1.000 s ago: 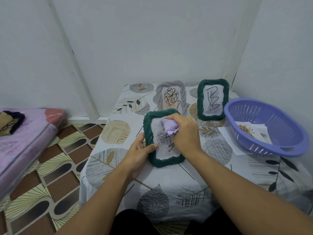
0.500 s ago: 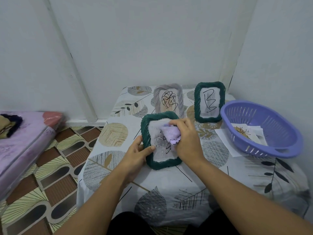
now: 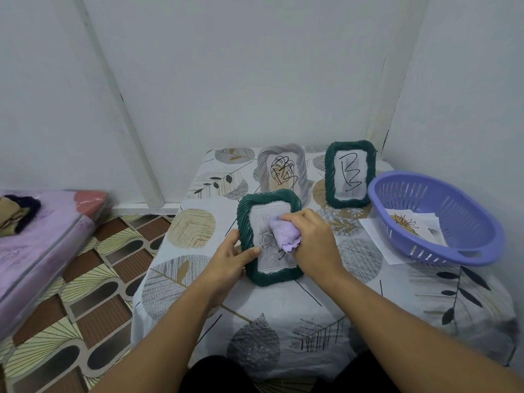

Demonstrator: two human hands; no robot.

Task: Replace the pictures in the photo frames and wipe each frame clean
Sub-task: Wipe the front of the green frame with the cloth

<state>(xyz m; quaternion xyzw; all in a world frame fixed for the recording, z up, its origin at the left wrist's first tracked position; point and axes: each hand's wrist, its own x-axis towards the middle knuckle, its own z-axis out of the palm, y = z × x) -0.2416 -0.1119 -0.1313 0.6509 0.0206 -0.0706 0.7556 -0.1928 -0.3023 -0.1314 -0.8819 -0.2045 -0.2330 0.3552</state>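
Note:
A green rope-edged photo frame with a grey rose picture stands tilted in the middle of the table. My left hand grips its left edge, thumb across the rim. My right hand holds a bunched lilac cloth and presses it on the frame's glass. Behind stand a grey frame with a black scribble and a second green frame with a squiggle.
A purple slotted basket at the right holds paper pictures, and a white sheet lies under it. The table wears a leaf-print cloth and sits in a wall corner. A pink mattress lies at left on the patterned floor.
My right hand has slid the lilac cloth down from the frame's upper right corner onto the middle of the glass. My left hand keeps its hold on the frame.

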